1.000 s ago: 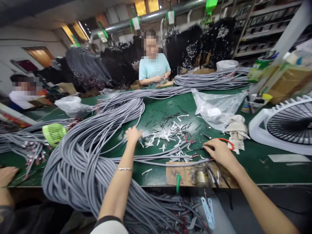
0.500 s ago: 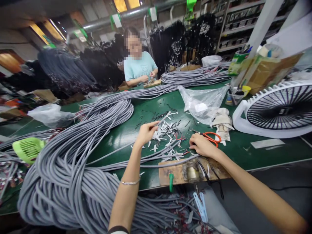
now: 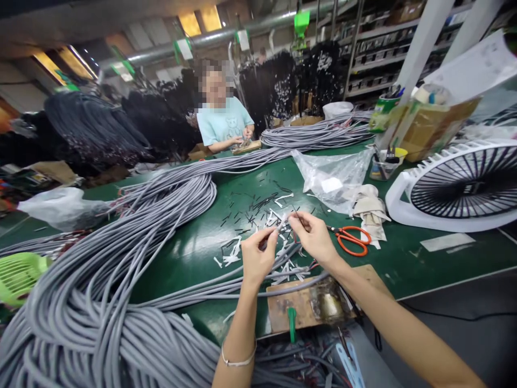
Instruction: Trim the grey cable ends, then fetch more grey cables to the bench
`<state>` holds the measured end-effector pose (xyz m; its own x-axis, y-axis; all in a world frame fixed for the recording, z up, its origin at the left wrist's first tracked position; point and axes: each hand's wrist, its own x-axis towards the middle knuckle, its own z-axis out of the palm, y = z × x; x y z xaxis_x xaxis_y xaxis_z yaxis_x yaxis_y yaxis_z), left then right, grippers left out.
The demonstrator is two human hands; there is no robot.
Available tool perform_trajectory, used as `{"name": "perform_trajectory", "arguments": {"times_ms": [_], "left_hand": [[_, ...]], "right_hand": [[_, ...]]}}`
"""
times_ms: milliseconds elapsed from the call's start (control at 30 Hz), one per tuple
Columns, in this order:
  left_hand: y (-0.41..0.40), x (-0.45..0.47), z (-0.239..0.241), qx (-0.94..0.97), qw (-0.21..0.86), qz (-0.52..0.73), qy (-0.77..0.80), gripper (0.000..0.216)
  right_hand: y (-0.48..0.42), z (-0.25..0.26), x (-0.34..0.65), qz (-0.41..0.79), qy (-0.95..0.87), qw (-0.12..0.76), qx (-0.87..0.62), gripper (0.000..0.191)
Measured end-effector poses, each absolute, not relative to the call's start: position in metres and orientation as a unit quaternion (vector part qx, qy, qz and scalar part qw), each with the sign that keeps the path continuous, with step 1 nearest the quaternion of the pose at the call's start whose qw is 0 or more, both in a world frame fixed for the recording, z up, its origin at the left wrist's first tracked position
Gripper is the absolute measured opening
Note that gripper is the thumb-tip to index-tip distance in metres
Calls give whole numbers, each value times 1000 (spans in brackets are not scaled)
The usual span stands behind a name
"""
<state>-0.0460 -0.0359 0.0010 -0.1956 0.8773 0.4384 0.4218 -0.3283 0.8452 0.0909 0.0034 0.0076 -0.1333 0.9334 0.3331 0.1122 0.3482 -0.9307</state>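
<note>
My left hand (image 3: 257, 257) is raised over the green table (image 3: 194, 237), its fingers pinched on a small white sleeve piece. My right hand (image 3: 313, 235) is close beside it, fingers pinched on a thin dark wire end that meets the white piece. Below both hands lie scattered white and black offcuts (image 3: 258, 215) and the stripped ends of a few grey cables (image 3: 250, 277). Orange-handled scissors (image 3: 352, 240) rest on the table just right of my right hand.
A large bundle of grey cables (image 3: 100, 302) fills the left and spills over the front edge. A wooden block (image 3: 311, 307) sits at the table's front. A white fan (image 3: 460, 188), clear plastic bag (image 3: 331, 175), cloth, and a person in a light blue shirt (image 3: 224, 124) across the table.
My left hand lifted a white piece from the pile and came toward me. My right hand left the scissors and rose to meet it. The view shifted right.
</note>
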Motion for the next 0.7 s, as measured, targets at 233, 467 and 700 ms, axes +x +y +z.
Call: {"name": "perform_trajectory", "arguments": {"times_ms": [233, 467, 700], "left_hand": [[-37, -46, 1, 650, 161, 517, 533, 20], [-35, -44, -4, 584, 205, 563, 548, 26], [-34, -46, -3, 542, 243, 597, 539, 29]], "right_hand": [[5, 8, 76, 536, -537, 547, -355, 32], [-4, -2, 75, 412, -609, 540, -410, 29], [-15, -5, 80, 231, -741, 451, -441, 34]]}}
